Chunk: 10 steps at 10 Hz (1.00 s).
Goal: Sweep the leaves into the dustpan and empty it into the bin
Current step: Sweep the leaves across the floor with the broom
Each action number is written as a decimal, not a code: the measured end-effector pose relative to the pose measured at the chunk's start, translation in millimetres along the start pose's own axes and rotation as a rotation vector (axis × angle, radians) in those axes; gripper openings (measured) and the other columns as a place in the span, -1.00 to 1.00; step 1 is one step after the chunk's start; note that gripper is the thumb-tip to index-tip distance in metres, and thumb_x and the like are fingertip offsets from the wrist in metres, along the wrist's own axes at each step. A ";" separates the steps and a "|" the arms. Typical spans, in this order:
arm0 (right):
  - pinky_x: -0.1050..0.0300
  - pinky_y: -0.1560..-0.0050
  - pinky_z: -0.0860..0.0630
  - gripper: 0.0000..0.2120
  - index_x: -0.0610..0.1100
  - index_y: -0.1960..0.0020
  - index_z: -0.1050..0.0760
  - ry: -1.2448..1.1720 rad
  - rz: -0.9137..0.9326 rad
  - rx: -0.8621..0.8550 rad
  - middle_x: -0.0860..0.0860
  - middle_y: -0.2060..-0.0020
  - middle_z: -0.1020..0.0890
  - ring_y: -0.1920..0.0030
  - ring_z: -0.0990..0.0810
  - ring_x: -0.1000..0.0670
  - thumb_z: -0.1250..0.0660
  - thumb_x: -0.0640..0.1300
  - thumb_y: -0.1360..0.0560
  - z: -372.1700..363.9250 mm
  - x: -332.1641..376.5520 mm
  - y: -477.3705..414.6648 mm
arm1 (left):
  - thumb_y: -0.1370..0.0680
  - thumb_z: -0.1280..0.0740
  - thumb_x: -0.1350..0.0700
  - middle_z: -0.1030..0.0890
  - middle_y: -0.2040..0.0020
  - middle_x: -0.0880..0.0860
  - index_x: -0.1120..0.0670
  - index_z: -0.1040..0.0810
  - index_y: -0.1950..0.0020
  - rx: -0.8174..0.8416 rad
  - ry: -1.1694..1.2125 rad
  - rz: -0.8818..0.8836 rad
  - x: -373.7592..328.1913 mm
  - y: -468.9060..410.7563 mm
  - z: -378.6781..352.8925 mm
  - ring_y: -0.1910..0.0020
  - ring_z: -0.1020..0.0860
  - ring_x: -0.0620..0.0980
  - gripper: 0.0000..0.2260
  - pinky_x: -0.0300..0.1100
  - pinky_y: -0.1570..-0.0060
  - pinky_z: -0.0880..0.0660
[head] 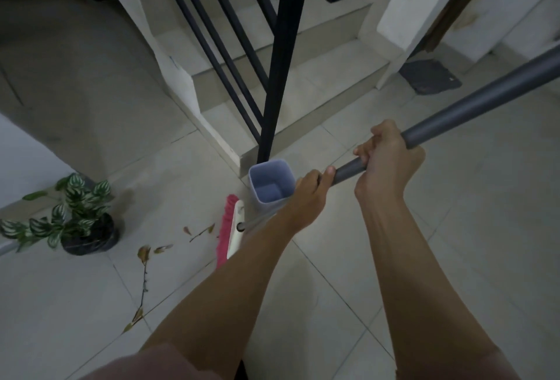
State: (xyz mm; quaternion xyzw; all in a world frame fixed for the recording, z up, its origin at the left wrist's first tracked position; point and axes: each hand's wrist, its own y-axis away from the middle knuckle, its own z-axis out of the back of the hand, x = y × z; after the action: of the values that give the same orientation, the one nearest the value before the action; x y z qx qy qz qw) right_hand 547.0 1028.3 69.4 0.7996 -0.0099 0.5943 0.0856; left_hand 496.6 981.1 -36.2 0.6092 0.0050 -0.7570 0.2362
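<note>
Both my hands grip the grey broom handle (472,107), which slants from upper right down to the broom head. My left hand (309,194) holds it lower down, my right hand (388,158) higher up. The broom head (231,229) is cream with pink bristles and rests on the tiled floor beside a pale blue square bin (271,185). The bin stands upright and looks empty. Dry leaves and a thin twig (145,276) lie scattered on the tiles left of the bristles. No dustpan is in view.
A potted plant (75,219) with striped leaves stands at the left. Black railing bars (278,70) rise just behind the bin, at the foot of tiled steps (303,55). A dark mat (430,76) lies at the upper right.
</note>
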 end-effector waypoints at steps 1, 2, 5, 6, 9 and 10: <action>0.22 0.49 -0.32 -0.71 -0.15 0.45 -0.30 0.058 0.009 0.022 0.07 0.68 -0.33 0.58 -0.35 0.03 -0.26 -0.38 -0.37 -12.9 -8.4 -18.9 | -0.37 0.12 -0.44 -0.40 0.15 -0.11 0.24 -0.38 -0.23 -0.016 0.031 -0.019 3.1 -27.8 0.7 0.15 -0.37 -0.17 -0.15 -0.42 0.16 -0.21; 0.23 0.48 -0.35 -0.79 -0.17 0.35 -0.36 0.134 -0.031 0.065 0.00 0.58 -0.37 0.54 -0.38 0.03 -0.28 -0.35 -0.40 -17.0 -32.6 -26.7 | -0.61 0.03 -0.08 -0.36 0.24 -0.16 0.30 -0.41 -0.19 -0.022 0.041 -0.009 17.8 -39.2 3.2 0.25 -0.32 -0.29 -0.51 -0.43 0.16 -0.26; 0.21 0.46 -0.38 -0.75 -0.17 0.34 -0.36 0.071 -0.086 0.286 0.12 0.64 -0.34 0.61 -0.31 0.12 -0.22 -0.41 -0.45 -22.8 -67.9 -53.1 | -0.59 0.04 -0.08 -0.35 0.13 -0.16 0.23 -0.36 -0.29 -0.159 0.092 0.033 45.7 -58.9 -5.5 0.15 -0.32 -0.23 -0.53 -0.16 -0.11 -0.24; 0.17 0.42 -0.38 -0.67 -0.11 0.42 -0.35 0.059 -0.117 0.371 0.12 0.64 -0.34 0.61 -0.31 0.12 -0.21 -0.41 -0.44 -24.6 -82.2 -49.2 | -0.56 0.05 -0.13 -0.27 0.19 -0.24 -0.11 -0.41 0.04 -0.233 0.089 0.103 61.9 -57.6 2.6 0.20 -0.26 -0.35 -0.73 -0.20 -0.09 -0.21; 0.18 0.40 -0.42 -0.72 -0.12 0.37 -0.37 0.031 -0.138 0.456 0.12 0.63 -0.36 0.58 -0.32 0.10 -0.23 -0.40 -0.44 -32.6 -55.6 -48.8 | -0.58 -0.01 -0.16 -0.52 0.08 0.32 0.24 -0.47 -0.07 -0.332 0.179 0.067 45.9 -54.2 3.4 0.21 -0.49 0.11 -0.50 -0.22 0.05 -0.48; 0.23 0.45 -0.41 -0.72 -0.12 0.38 -0.39 0.091 -0.082 0.516 0.10 0.61 -0.38 0.58 -0.36 0.12 -0.25 -0.39 -0.43 -41.3 -52.9 -30.9 | -0.59 -0.01 -0.11 -0.55 0.00 0.13 0.30 -0.46 -0.17 -0.353 0.230 0.011 40.1 -47.8 12.0 0.12 -0.49 -0.01 -0.49 -0.30 0.00 -0.41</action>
State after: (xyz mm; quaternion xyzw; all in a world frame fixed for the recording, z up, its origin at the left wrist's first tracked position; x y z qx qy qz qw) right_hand 496.0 1060.3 26.6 0.7671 0.1780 0.6087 -0.0966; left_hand 462.4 1005.9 -83.6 0.6410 0.1610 -0.6684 0.3412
